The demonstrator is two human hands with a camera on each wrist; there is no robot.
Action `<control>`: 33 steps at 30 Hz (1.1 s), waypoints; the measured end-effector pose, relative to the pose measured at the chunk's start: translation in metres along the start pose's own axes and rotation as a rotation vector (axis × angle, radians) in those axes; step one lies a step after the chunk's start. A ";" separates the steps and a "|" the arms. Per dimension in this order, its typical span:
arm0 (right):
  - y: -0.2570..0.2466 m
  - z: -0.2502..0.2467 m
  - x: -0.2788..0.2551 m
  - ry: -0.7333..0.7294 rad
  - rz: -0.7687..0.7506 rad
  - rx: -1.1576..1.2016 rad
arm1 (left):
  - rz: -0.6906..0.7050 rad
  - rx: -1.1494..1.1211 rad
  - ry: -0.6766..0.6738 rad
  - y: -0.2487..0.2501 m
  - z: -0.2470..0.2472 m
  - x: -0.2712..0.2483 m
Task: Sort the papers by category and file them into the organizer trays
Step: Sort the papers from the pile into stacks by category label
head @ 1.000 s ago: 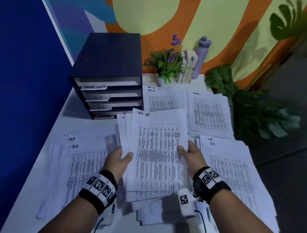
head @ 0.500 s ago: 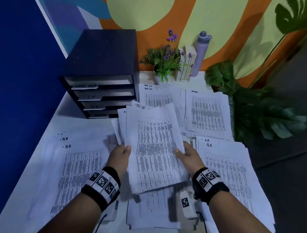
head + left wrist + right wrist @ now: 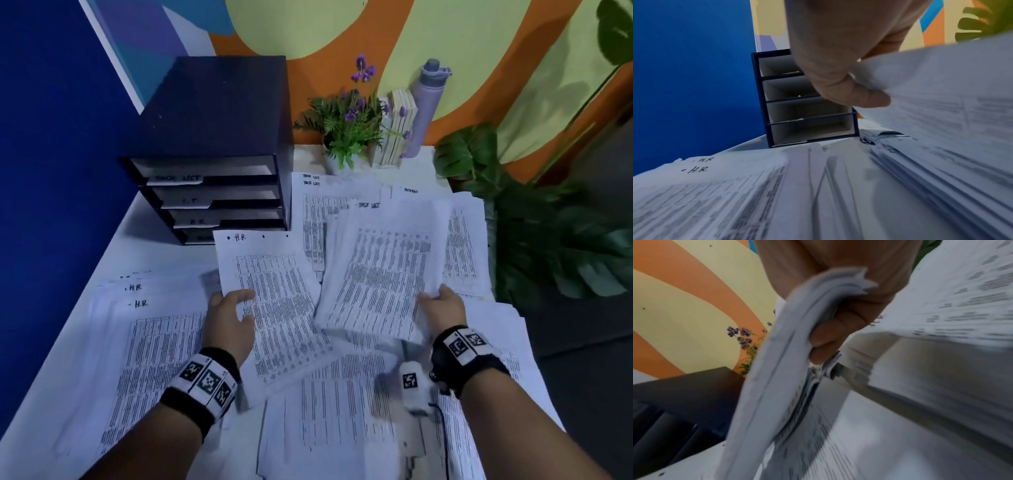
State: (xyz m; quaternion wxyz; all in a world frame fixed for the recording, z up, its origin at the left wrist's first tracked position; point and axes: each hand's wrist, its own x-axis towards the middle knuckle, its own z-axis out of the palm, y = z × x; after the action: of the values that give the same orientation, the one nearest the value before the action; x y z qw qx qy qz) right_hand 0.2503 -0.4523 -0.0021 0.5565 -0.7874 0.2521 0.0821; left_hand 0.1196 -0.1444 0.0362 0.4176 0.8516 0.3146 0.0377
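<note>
Two hands busy from the head cam: my left hand [image 3: 230, 320] pinches a single H.R. sheet [image 3: 274, 301] lifted over the table piles, my right hand [image 3: 442, 308] grips a Task List bundle [image 3: 380, 274] beside the black organizer [image 3: 212, 144]. Left wrist cam: thumb [image 3: 865, 97] clamped on the sheet's edge. Right wrist cam: fingers [image 3: 828, 335] curled round the blurry bundle.

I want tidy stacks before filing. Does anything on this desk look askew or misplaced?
Yes. The H.R. sheet under the left hand lies tilted across the middle papers, apart from the H.R. pile. The organizer stands straight.
</note>
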 end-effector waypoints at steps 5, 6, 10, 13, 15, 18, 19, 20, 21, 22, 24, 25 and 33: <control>-0.042 0.026 0.033 -0.053 -0.003 -0.021 | 0.008 -0.042 0.014 -0.008 -0.014 0.002; -0.053 0.035 0.035 -0.082 -0.028 -0.008 | 0.008 -0.047 0.016 -0.009 -0.016 0.002; -0.097 0.058 0.027 -0.063 -0.214 -0.120 | 0.022 -0.081 0.017 -0.011 -0.025 0.000; -0.101 0.062 0.004 -0.132 -0.299 -0.140 | 0.053 -0.154 0.048 -0.006 -0.034 -0.003; -0.089 0.064 -0.021 -0.326 -0.295 -0.147 | 0.093 -0.175 0.081 0.002 -0.039 -0.008; -0.065 0.065 -0.061 -0.599 -0.247 -0.112 | 0.248 -0.187 0.149 0.012 -0.043 -0.015; -0.056 0.067 -0.068 -0.653 -0.238 -0.103 | 0.294 -0.191 0.156 0.015 -0.042 -0.016; -0.049 0.066 -0.074 -0.687 -0.231 -0.086 | 0.335 -0.195 0.151 0.016 -0.039 -0.017; -0.042 0.066 -0.077 -0.691 -0.221 -0.066 | 0.373 -0.205 0.138 0.020 -0.035 -0.017; -0.038 0.063 -0.078 -0.672 -0.208 -0.032 | 0.402 -0.221 0.120 0.023 -0.030 -0.018; -0.032 0.053 -0.077 -0.579 -0.177 0.030 | 0.408 -0.304 0.050 0.037 -0.019 -0.024; -0.031 0.045 -0.077 -0.517 -0.173 0.052 | 0.380 -0.367 -0.002 0.044 -0.012 -0.027; 0.006 -0.054 -0.056 0.034 -0.109 -0.212 | 0.202 0.017 -0.450 0.012 0.070 -0.045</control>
State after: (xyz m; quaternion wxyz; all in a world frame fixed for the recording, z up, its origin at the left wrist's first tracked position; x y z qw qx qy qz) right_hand 0.1917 -0.4861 0.0355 0.4694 -0.8557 0.2081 0.0645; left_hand 0.1125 -0.2231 0.0084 0.4642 0.8691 0.1270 -0.1140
